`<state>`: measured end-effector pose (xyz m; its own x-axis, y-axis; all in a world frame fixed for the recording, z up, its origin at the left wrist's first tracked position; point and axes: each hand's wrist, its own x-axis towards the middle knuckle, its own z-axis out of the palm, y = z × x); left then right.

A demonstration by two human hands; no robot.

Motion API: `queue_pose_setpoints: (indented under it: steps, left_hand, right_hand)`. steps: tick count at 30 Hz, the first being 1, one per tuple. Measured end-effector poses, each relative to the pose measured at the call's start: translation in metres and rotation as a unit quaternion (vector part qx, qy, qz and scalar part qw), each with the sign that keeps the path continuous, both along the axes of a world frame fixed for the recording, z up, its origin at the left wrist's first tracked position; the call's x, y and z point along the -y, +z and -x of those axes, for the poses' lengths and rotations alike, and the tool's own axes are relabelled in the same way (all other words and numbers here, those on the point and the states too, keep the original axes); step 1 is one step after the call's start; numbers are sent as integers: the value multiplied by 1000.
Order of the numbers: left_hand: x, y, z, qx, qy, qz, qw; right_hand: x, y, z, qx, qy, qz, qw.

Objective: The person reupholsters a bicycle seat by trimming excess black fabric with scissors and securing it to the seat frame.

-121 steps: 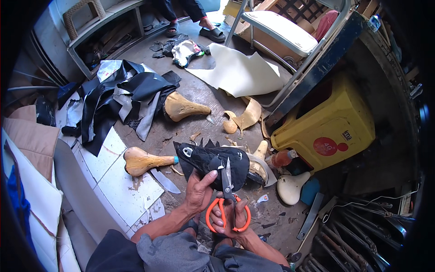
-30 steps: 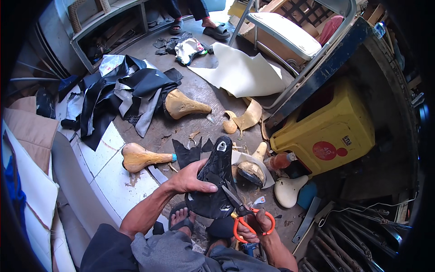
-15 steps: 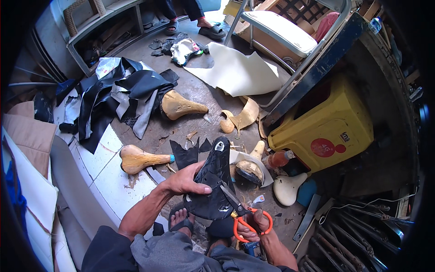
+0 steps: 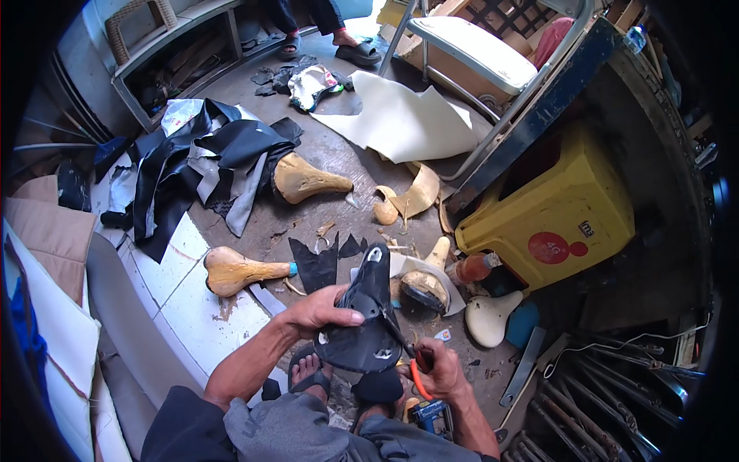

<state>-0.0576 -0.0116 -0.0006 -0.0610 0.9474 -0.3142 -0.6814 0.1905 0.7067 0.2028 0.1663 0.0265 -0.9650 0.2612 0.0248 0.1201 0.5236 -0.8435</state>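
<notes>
My left hand (image 4: 327, 308) grips a black bicycle saddle (image 4: 358, 335), thumb on its underside and fingers behind it. The saddle's narrow nose points away from me, and its wide end is close to my knees. Wrapped around the orange handle (image 4: 419, 381) of a pair of scissors, my right hand (image 4: 440, 369) is beside the saddle's right edge. The scissors are turned edge-on, their blades at the saddle's rim; whether they cut into it I cannot tell. Below my right hand stands a blue tool (image 4: 433, 420), partly hidden.
Bare tan saddle forms (image 4: 239, 271) lie on the floor, another saddle form (image 4: 425, 285) beyond my work. Black sheet scraps (image 4: 231, 146) are heaped far left. Cream sheeting (image 4: 408, 115), a yellow stool (image 4: 554, 215), an orange bottle (image 4: 473, 268) and dark metal tubes (image 4: 593, 400) surround me. Another person's feet (image 4: 358, 54) show at the back.
My right hand has rolled over, turning the scissors from flat view to edge-on at the saddle's right rim. The saddle has shifted and tilted slightly in my left hand.
</notes>
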Motion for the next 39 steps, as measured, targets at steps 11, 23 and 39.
queue_pose_setpoints:
  steps: [11,23,39]
  left_hand:
    - [6,23,3,-13,80,-10,997]
    - [-3,32,-11,-61,109,20,992]
    - [-13,32,-1,-5,37,39,999]
  right_hand:
    - [-25,36,8,0,35,-209,977]
    - [-29,30,16,-25,9,-366,930]
    - [-52,27,11,-11,63,-323,944]
